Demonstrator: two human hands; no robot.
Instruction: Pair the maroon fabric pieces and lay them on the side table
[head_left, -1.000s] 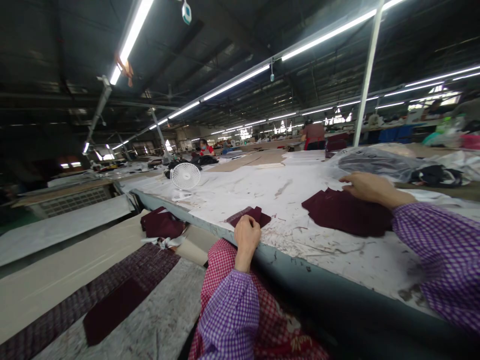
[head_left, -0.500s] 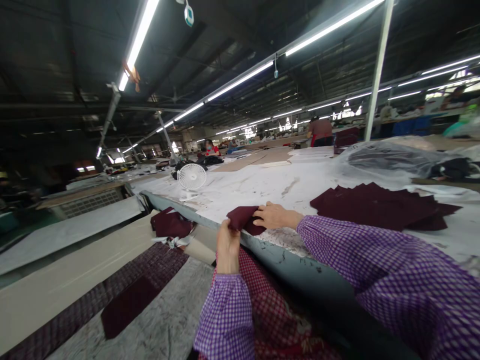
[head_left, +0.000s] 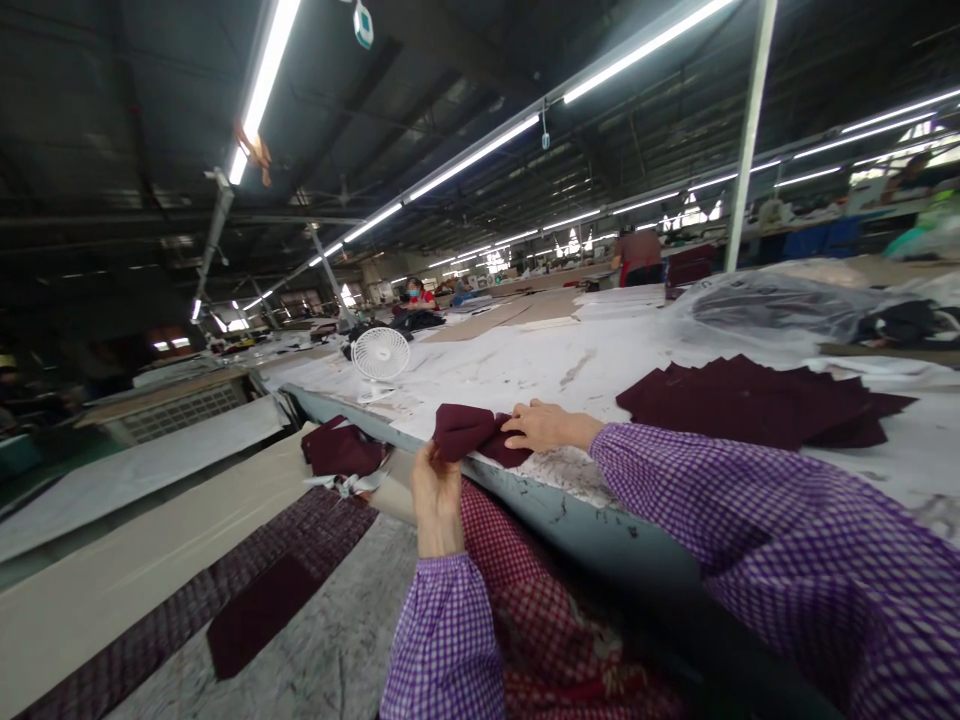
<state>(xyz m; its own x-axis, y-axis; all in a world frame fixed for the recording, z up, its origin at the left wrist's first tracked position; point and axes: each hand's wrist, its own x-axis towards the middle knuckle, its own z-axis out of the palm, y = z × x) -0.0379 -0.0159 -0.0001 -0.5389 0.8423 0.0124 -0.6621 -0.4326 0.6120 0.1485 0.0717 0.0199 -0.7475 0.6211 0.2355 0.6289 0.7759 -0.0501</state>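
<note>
A maroon fabric piece (head_left: 461, 430) is folded up at the near edge of the white-covered table (head_left: 525, 370). My left hand (head_left: 438, 500) grips its left part from below, fingers closed on it. The thumb and fingertips of my right hand (head_left: 551, 428) are on the fabric's right part, which lies against the table top. Whether this is one piece or two overlapping ones I cannot tell. Right of my right hand, a fanned-out stack of maroon fabric pieces (head_left: 750, 405) lies on the table.
A white fan (head_left: 380, 355) stands on the table's left side. Clear plastic (head_left: 772, 305) covers dark items at right. On the lower left surface are a bundle of maroon cloth (head_left: 345, 450) and a flat maroon piece (head_left: 262, 615). A co-worker (head_left: 637, 258) stands farther back.
My left hand has moved slightly left with its end of the maroon fabric, which now opens upward in a wider fold. My right hand stays nearly in place on the other end.
</note>
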